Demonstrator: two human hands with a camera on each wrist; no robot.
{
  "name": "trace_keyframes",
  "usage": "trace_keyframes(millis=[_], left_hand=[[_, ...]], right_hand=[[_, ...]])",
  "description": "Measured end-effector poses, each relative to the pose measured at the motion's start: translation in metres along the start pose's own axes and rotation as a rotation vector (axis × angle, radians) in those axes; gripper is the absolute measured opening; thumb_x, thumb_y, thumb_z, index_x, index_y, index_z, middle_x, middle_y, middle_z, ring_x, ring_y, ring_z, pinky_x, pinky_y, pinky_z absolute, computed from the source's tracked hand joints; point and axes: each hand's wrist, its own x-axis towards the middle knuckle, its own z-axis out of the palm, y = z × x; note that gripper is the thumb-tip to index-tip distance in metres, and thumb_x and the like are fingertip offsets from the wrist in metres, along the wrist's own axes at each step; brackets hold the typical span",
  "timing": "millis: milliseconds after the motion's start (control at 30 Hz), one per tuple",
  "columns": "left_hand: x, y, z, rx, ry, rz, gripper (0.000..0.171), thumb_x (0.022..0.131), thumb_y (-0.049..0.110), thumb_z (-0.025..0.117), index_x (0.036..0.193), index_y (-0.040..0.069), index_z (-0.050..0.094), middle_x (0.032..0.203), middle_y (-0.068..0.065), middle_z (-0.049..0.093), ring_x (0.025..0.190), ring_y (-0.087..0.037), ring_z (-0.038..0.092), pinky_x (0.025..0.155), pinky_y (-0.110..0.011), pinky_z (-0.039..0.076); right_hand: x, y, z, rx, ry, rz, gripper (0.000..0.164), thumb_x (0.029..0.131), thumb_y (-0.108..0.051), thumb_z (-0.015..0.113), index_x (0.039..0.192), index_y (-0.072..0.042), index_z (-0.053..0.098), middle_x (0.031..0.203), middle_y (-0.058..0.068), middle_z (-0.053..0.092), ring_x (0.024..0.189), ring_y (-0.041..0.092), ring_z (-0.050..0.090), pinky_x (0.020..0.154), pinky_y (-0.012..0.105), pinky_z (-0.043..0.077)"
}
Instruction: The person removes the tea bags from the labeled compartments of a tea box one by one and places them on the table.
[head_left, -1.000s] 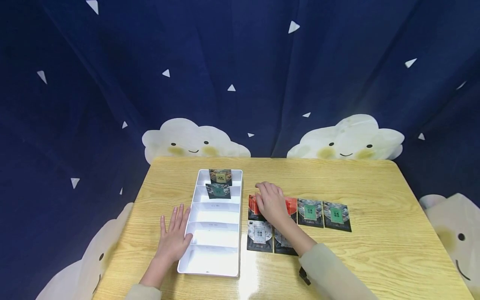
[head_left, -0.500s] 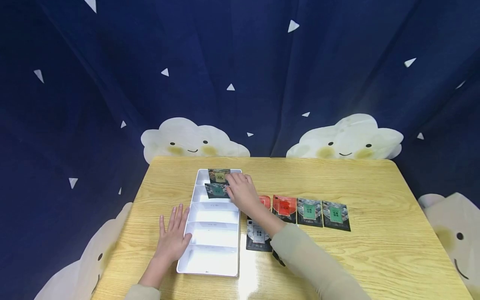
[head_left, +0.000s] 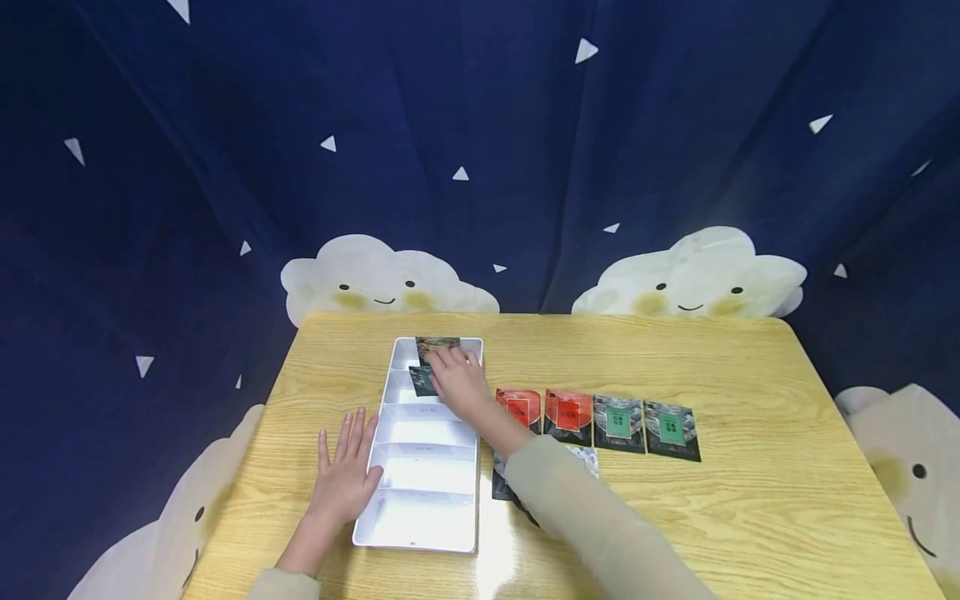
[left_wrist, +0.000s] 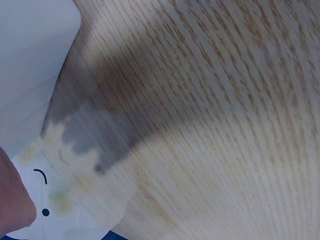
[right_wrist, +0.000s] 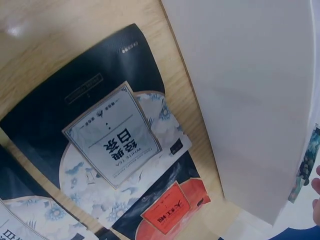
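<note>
A white divided tray (head_left: 416, 521) lies lengthwise on the table. In its far compartments stand a dark packet with a gold label (head_left: 437, 342) and a dark green-labelled tea packet (head_left: 422, 382). My right hand (head_left: 459, 385) reaches over the tray, its fingers at these packets and covering part of both; whether they pinch one is unclear. In the right wrist view its fingertips (right_wrist: 317, 186) show beside the green-patterned packet (right_wrist: 306, 165) at the right edge. My left hand (head_left: 343, 479) rests beside the tray's left side, fingers spread, its thumb at the rim.
Right of the tray, two red-labelled tea packets (head_left: 567, 415) and two green-labelled tea packets (head_left: 618, 423) lie in a row on the wooden table (head_left: 765, 500). White tea packets (right_wrist: 117, 135) lie nearer, partly under the right sleeve (head_left: 585, 517). A dark blue curtain (head_left: 525, 125) hangs behind.
My right hand has moved left from above the red-labelled packets to the two packets in the tray, uncovering the red ones. My left hand has stayed in place.
</note>
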Motion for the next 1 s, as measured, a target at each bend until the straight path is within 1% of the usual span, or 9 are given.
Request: trace_keyframes(millis=[167,267,400,600,700,767,867,1000], left_hand=[[0.0000,0.0000,0.0002,0.000,0.012,0.007,0.070,0.087,0.029,0.047,0.145,0.006,0.018,0.152,-0.017,0.008,0.140,-0.032,-0.001,0.106,-0.052,-0.017],[0.0002,-0.0006,0.0010,0.005,0.017,0.011,0.070,0.087,0.029,0.048,0.146,0.006,0.018,0.152,-0.017,0.009,0.140,-0.031,-0.002,0.107,-0.055,-0.013],[0.0008,-0.0010,0.0013,0.014,-0.002,0.009,0.070,0.087,0.029,0.047,0.146,0.007,0.016,0.152,-0.017,0.007,0.140,-0.029,-0.005,0.107,-0.058,-0.008],[0.0011,-0.0010,0.0006,0.008,-0.003,0.008,0.070,0.087,0.029,0.048,0.146,0.007,0.017,0.152,-0.016,0.007,0.140,-0.030,-0.003,0.107,-0.057,-0.010],[0.0010,-0.0012,0.0005,0.006,0.004,0.014,0.069,0.087,0.029,0.047,0.146,0.007,0.017,0.152,-0.017,0.007,0.140,-0.030,-0.003,0.107,-0.056,-0.012],[0.0006,-0.0009,0.0002,-0.008,0.006,0.016,0.069,0.087,0.028,0.047,0.146,0.007,0.017,0.152,-0.017,0.007,0.140,-0.030,-0.004,0.106,-0.054,-0.016],[0.0001,-0.0009,0.0008,-0.017,0.017,0.019,0.069,0.087,0.027,0.047,0.145,0.006,0.018,0.152,-0.018,0.008,0.140,-0.029,-0.005,0.106,-0.052,-0.018],[-0.0003,-0.0018,0.0026,-0.011,0.027,0.021,0.069,0.087,0.028,0.047,0.145,0.006,0.018,0.151,-0.018,0.009,0.140,-0.028,-0.006,0.106,-0.055,-0.014]], right_hand=[[0.0021,-0.0043,0.0019,0.000,-0.051,0.019,0.036,0.093,-0.031,0.050,0.126,-0.021,0.048,0.123,-0.003,0.051,0.116,0.017,0.045,0.100,0.038,0.034],[0.0033,-0.0060,0.0036,-0.003,-0.070,0.028,0.035,0.093,-0.031,0.050,0.126,-0.021,0.048,0.124,-0.003,0.050,0.115,0.017,0.045,0.099,0.036,0.034],[0.0043,-0.0066,0.0068,-0.020,-0.078,0.035,0.032,0.093,-0.028,0.051,0.124,-0.022,0.049,0.122,-0.004,0.051,0.113,0.016,0.046,0.096,0.034,0.035],[0.0049,-0.0078,0.0095,-0.030,-0.093,0.019,0.033,0.091,-0.015,0.050,0.124,-0.022,0.051,0.123,-0.004,0.052,0.113,0.016,0.046,0.096,0.034,0.034],[0.0046,-0.0089,0.0096,-0.025,-0.112,0.020,0.035,0.092,-0.013,0.048,0.125,-0.022,0.051,0.124,-0.004,0.052,0.115,0.016,0.046,0.097,0.035,0.034],[0.0042,-0.0094,0.0095,-0.021,-0.118,0.024,0.034,0.092,-0.014,0.048,0.125,-0.022,0.051,0.125,-0.004,0.052,0.116,0.017,0.046,0.096,0.035,0.034],[0.0033,-0.0100,0.0075,-0.014,-0.114,0.022,0.035,0.090,-0.014,0.053,0.124,-0.021,0.051,0.124,-0.004,0.053,0.114,0.017,0.047,0.095,0.035,0.034],[0.0021,-0.0102,0.0005,-0.001,-0.066,0.003,0.038,0.085,-0.012,0.058,0.121,-0.019,0.051,0.120,-0.003,0.055,0.112,0.016,0.048,0.097,0.035,0.034]])
